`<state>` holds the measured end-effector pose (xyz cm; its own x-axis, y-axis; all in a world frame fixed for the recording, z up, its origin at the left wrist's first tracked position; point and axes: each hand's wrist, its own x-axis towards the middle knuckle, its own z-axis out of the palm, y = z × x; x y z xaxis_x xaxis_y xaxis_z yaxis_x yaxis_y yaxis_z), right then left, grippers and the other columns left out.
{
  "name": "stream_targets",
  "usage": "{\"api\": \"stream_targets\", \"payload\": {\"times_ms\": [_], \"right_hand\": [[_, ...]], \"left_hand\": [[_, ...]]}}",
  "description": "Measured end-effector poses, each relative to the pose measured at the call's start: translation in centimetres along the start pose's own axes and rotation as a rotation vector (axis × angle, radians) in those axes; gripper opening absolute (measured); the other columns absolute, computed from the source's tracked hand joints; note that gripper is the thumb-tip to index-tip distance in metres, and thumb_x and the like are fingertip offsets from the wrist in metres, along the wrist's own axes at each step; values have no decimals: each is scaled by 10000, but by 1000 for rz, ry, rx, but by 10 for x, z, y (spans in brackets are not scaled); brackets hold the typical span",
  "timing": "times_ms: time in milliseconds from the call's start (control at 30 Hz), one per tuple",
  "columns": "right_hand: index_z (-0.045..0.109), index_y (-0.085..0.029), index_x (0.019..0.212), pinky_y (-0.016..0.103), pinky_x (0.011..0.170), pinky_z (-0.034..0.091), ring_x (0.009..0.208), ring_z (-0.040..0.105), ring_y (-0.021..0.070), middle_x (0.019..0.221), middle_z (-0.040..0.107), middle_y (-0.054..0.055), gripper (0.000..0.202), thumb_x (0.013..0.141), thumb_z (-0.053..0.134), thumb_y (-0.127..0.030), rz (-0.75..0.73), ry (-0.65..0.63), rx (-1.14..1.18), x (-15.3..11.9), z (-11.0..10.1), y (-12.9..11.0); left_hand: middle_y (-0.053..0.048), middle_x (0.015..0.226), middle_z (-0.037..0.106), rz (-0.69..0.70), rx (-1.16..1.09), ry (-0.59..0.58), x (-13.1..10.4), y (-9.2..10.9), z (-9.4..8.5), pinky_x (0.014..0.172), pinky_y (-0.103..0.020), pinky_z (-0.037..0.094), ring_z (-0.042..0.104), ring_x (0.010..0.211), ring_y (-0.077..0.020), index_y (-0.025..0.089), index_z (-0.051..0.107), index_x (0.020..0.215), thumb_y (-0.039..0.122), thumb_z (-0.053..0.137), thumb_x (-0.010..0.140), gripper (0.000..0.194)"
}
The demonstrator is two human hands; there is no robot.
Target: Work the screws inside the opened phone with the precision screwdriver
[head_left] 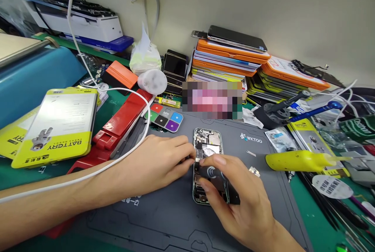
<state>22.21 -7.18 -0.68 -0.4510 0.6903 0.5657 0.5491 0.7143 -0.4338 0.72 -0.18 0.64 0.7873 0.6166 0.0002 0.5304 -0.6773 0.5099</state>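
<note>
While the opened phone (208, 154) lies face down on the grey work mat (164, 220) in the middle of the tabletop (26, 174), the right hand (237, 201) grips a black battery (215, 177) over its lower half, with thumb and fingers closed on it. The left hand (158, 162) rests on the mat just beside the phone and pinches at its left edge with closed fingertips, but what they hold is hidden. A white cable (117, 158) crosses the left forearm, a yellow battery box (58, 127) lies far left, and a yellow tool (299, 161) lies right of the phone.
</note>
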Motion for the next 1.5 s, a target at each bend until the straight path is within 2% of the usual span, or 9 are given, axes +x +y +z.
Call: {"api": "stream_targets", "payload": {"times_ms": [167,267,367,433,600,833,967,1133,1500], "right_hand": [[412,-95,1437,280,952,487,1096,552,129,1144,624,79,639,843,613,26,-2,15,-11,-4,0,1],[379,-138,1490,308,931,518,1102,583,148,1172,625,92,719,833,614,39,23,48,15,-8,-1,1],[318,-199,1534,338,888,568,1059,637,165,1142,635,89,805,825,593,67,107,186,96,-11,-1,-1],[314,-208,1530,328,821,599,1009,660,167,1115,633,99,787,839,574,65,188,278,144,-10,0,-2],[306,-231,1518,313,703,622,962,675,179,1079,627,118,708,896,549,8,331,332,207,-5,3,-3],[313,-230,1499,322,677,618,962,664,187,1095,615,121,686,897,534,13,311,372,248,-4,2,-3],[290,-245,1496,350,704,622,982,643,189,1104,604,97,700,893,530,17,313,425,281,-6,0,-3],[290,-258,1495,313,678,612,897,636,152,1095,612,76,651,928,502,-18,348,447,349,-3,-1,-1],[323,-282,1486,343,686,622,943,626,183,1083,603,82,627,935,500,-41,355,482,390,-1,1,-1]], "left_hand": [[40,923,564,55,27,-26,0,-1,1,571,-289,310,571,753,-111,228,541,982,327,369,1033,205],[38,938,573,64,31,-40,-1,0,2,592,-293,336,597,807,-115,233,552,1021,341,354,1038,226],[47,974,589,46,22,-61,-2,1,1,630,-295,374,621,866,-120,256,564,1088,356,349,1041,241],[56,987,599,36,14,-66,-2,2,1,644,-295,393,629,876,-119,267,567,1108,356,351,1041,243],[74,1081,602,107,15,-66,-2,1,0,655,-304,406,630,888,-109,306,546,1186,373,386,1035,229],[50,1075,582,195,111,-52,-4,1,3,627,-321,395,606,820,-112,358,495,1333,387,350,1047,322],[46,1075,579,186,118,-61,-4,1,2,619,-313,389,608,824,-106,361,527,1320,379,345,1049,327],[34,1072,577,188,118,-96,-4,2,-1,616,-304,377,605,817,-101,364,574,1294,378,337,1051,340],[39,1095,561,194,145,-110,-4,3,-1,600,-320,373,599,828,-98,390,550,1334,364,354,1044,351]]}}
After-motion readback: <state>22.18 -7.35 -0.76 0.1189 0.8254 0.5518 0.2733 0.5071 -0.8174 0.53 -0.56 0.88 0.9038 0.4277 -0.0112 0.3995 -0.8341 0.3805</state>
